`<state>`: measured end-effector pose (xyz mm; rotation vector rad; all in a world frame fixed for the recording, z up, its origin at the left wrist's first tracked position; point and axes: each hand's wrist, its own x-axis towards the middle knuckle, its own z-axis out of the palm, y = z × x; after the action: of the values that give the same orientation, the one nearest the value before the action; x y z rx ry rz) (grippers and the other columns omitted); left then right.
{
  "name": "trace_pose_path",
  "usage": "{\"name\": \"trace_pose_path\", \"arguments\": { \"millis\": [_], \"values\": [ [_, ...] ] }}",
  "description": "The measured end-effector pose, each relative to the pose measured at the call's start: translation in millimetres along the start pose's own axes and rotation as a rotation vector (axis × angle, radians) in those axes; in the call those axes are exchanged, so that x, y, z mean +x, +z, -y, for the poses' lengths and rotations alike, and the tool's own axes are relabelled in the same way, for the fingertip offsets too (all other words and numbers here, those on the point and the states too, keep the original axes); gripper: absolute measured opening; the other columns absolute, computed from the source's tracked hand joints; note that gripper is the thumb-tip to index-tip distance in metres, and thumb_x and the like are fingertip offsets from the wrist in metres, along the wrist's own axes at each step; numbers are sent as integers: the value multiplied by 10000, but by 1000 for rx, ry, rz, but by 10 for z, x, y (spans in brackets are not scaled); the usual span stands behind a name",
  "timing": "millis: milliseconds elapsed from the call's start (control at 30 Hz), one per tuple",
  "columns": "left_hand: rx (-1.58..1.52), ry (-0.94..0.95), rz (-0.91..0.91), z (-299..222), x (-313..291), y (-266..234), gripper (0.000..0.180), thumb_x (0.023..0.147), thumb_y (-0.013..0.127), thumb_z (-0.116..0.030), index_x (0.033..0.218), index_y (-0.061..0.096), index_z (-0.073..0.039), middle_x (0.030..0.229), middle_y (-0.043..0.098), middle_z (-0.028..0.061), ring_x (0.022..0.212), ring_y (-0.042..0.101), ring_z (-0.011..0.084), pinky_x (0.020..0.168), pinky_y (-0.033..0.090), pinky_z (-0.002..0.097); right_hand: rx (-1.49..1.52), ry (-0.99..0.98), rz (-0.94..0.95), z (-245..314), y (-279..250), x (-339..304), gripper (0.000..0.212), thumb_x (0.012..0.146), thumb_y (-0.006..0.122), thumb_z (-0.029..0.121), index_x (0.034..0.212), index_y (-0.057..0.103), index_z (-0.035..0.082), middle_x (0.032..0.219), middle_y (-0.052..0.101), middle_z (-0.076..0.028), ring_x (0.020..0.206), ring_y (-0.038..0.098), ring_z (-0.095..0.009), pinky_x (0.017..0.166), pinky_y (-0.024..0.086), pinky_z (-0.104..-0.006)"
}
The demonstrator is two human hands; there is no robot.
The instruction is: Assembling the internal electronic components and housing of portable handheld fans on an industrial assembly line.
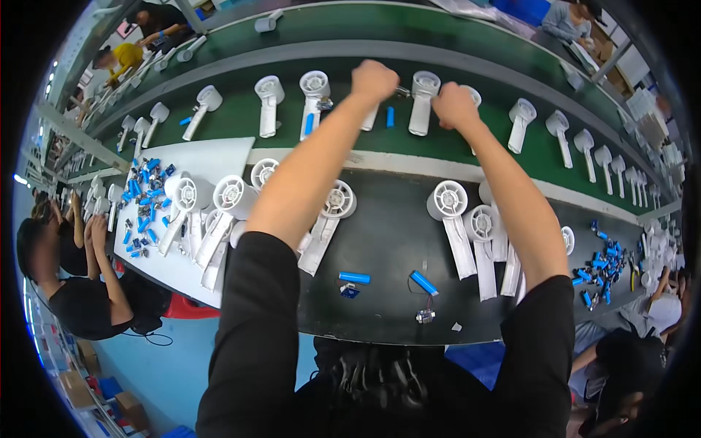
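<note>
Both my arms reach forward over the green conveyor belt. My left hand (pixel 374 80) is curled closed above a white handheld-fan shell, whose handle (pixel 371 118) shows below it; what the fingers hold is hidden. Just right of it are a small metallic part (pixel 402 92) and a blue cylindrical battery (pixel 391 117). My right hand (pixel 456 106) is also closed, its fingers close to the right side of an upright white fan shell (pixel 420 109). Behind that hand, another fan head (pixel 475 95) is partly covered. I cannot make out anything in the right fingers.
On the dark workbench (pixel 380 306) stand several white fan shells (pixel 447 201) and two loose batteries (pixel 355 277) (pixel 423 282) with circuit boards. Piles of batteries lie on a white sheet (pixel 219 150) and at the right (pixel 606 263). Co-workers (pixel 80 285) sit on both sides.
</note>
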<state>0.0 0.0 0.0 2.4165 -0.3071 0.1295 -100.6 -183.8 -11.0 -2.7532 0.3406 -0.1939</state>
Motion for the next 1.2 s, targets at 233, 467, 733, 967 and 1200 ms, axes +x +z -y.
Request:
{"name": "trace_pose_path", "arguments": {
  "millis": [233,467,733,967,1200],
  "values": [
    [429,-45,317,206,-307,-26,495,714,657,-374,1030,647,8,1195,577,222,1107,569,359,929,472,422,461,-286,126,321,-915,-1717,227,846,573,161,951,619,-35,658,603,-67,498,538,-91,481,430,-236],
    [350,157,99,-140,-766,-462,495,699,648,-374,871,648,91,925,629,305,934,621,412,823,508,456,77,-494,577,344,-663,-3128,355,768,655,110,1105,559,58,911,565,-130,722,621,-328,602,516,-394],
    [-45,301,201,-397,-2934,-688,388,743,634,-289,797,546,86,645,600,264,630,624,410,583,516,462,36,-340,264,177,-355,-3393,391,756,656,93,1114,508,41,826,550,-134,694,601,-328,569,494,-410],
    [-191,148,155,-319,-3637,-395,444,784,669,-235,1062,523,79,673,620,212,662,632,382,621,499,417,434,-413,294,13,-657,-3526,298,755,604,-28,1050,577,-5,799,536,-112,680,608,-239,590,478,-297],
    [-224,112,242,-209,-3750,-799,351,802,648,-134,1101,547,20,862,636,165,666,609,338,616,486,391,930,-385,366,84,-858,-3392,266,780,579,-50,1044,595,-37,950,537,-131,674,582,-148,576,443,-251]
  ]
}}
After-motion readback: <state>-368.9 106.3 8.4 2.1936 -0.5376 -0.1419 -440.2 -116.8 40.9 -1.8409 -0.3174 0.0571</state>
